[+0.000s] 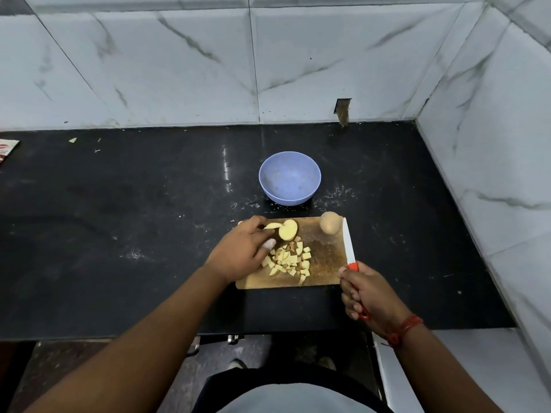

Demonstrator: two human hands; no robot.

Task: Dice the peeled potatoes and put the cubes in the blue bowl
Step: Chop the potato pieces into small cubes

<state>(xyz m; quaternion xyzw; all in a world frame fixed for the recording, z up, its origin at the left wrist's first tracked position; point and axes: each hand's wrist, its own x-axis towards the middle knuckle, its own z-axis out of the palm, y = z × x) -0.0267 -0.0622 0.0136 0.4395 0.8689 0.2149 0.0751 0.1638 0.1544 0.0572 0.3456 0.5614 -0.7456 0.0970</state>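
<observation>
A wooden cutting board lies on the black counter. A pile of pale potato cubes sits on its middle. My left hand reaches over the board's left side and its fingers pinch potato slices at the board's far edge. A whole peeled potato stands at the board's far right corner. My right hand grips the red handle of a white-bladed knife, whose blade lies along the board's right edge. The blue bowl stands empty just behind the board.
The black counter runs to a marble-tiled wall behind and another on the right. A small packet lies at the far left edge. Crumbs and scraps speckle the counter around the bowl. The counter's front edge is close to my body.
</observation>
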